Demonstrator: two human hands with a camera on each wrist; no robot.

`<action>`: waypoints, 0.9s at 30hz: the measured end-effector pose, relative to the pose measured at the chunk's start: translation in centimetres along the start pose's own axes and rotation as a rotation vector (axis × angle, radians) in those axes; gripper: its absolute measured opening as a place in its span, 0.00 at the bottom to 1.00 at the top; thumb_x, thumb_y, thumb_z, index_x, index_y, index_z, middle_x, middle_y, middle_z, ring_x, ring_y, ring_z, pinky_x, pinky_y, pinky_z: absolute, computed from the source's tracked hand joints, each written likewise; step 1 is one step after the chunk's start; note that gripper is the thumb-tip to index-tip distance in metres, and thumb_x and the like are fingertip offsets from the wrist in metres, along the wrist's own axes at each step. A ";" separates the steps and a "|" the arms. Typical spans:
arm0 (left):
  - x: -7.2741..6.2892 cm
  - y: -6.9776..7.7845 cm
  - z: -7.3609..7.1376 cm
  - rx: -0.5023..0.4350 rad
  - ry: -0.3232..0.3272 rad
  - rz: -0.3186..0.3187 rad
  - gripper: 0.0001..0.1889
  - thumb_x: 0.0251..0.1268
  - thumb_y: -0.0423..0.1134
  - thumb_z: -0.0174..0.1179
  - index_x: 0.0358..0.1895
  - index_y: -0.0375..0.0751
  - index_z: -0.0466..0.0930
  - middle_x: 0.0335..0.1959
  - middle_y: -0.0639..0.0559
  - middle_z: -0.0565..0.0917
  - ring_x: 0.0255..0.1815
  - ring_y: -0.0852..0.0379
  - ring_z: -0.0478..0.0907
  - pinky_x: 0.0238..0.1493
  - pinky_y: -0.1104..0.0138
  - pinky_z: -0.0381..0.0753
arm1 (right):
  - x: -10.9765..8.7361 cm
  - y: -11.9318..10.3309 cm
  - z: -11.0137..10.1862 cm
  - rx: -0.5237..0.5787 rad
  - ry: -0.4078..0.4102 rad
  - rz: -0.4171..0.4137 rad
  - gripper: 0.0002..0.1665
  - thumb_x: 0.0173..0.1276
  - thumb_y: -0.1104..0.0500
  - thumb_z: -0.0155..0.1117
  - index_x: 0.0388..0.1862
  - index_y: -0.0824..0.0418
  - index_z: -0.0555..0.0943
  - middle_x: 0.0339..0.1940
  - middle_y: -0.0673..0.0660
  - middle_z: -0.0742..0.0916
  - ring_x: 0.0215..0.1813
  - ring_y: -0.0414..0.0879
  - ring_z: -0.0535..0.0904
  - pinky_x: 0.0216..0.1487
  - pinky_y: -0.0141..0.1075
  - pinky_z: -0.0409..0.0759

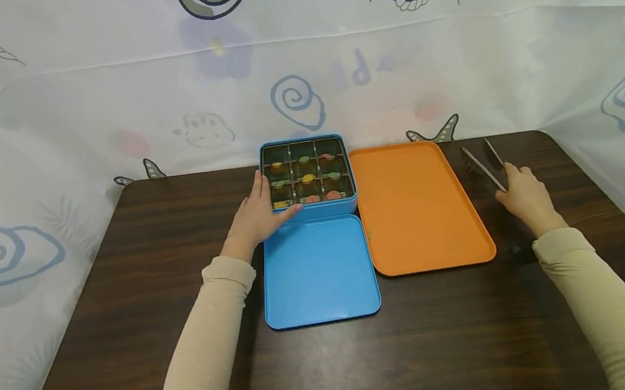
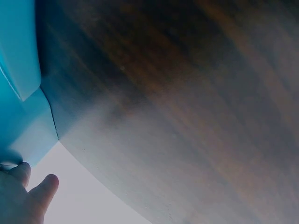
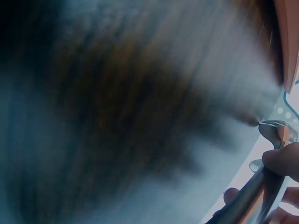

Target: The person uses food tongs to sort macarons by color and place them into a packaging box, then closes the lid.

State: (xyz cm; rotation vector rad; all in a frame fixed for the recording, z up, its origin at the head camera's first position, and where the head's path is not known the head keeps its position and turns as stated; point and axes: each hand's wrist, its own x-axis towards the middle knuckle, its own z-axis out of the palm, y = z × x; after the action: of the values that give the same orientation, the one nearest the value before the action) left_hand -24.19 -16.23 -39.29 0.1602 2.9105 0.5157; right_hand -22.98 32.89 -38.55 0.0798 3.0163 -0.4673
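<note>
My left hand (image 1: 257, 215) rests against the front left corner of a blue tin (image 1: 320, 210). Its fingers lie straight along the left side and the thumb stretches along the front rim. Inside the tin, a clear divided insert (image 1: 290, 173) holds small round pieces in yellow, green and pinkish red. In the left wrist view, fingertips (image 2: 44, 189) show beside the blue wall. At the right, my right hand (image 1: 526, 195) holds metal tongs (image 1: 483, 167) between thumb and fingers, with their arms spread apart and pointing to the back. The right wrist view shows the tongs close up.
A shallow blue tray or lid (image 1: 321, 273) lies directly in front of the tin. An orange tray (image 1: 422, 209) lies right of both, between the tin and the tongs. The dark wooden table (image 1: 420, 349) ends at a printed white cloth (image 1: 365, 94) behind.
</note>
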 end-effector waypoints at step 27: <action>-0.1 0.1 -0.2 0.013 -0.015 -0.003 0.58 0.60 0.76 0.43 0.76 0.36 0.27 0.78 0.45 0.26 0.78 0.40 0.50 0.78 0.48 0.48 | 0.1 0.5 -0.3 -0.015 -0.082 0.035 0.46 0.68 0.59 0.52 0.69 0.87 0.43 0.59 0.91 0.59 0.58 0.83 0.60 0.59 0.69 0.63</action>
State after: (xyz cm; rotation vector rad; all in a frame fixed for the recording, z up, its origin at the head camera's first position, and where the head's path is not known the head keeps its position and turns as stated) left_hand -24.18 -16.18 -39.01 0.1611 2.8996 0.4936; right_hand -23.08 33.45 -38.39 0.1101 2.9330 -0.4344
